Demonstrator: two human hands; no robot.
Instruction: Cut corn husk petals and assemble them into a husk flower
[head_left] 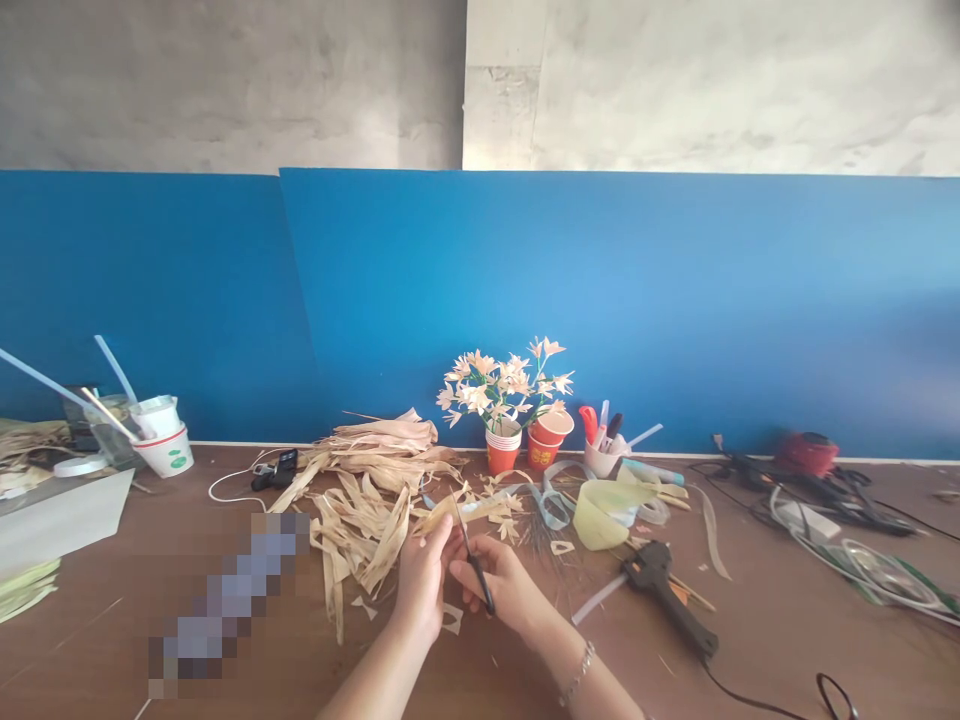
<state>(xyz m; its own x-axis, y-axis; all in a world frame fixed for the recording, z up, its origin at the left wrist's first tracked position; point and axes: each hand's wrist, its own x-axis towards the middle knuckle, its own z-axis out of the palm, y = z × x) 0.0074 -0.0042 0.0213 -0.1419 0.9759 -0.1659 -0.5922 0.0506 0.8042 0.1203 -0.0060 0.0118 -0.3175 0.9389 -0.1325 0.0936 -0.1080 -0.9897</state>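
Note:
My right hand (499, 580) is closed round the handles of a pair of black-handled scissors (478, 578), whose blades point up and away from me. Just left of it, my left hand (426, 575) pinches a pale strip of dried husk (435, 517) that meets the scissor blades. How far the blades have gone into the strip is too small to tell. Beyond and left of my hands lies a heap of dried corn husks (375, 525). Small cut scraps (452, 618) lie on the table under my wrists.
Husk flowers (502, 385) stand in stacked red paper cups (502, 455) before a blue partition (600, 280). A glue gun (667, 590) with its cord lies to the right, near yellow ribbon (604, 515). Cables (862, 570) sprawl far right; a white cup (166, 452) stands left.

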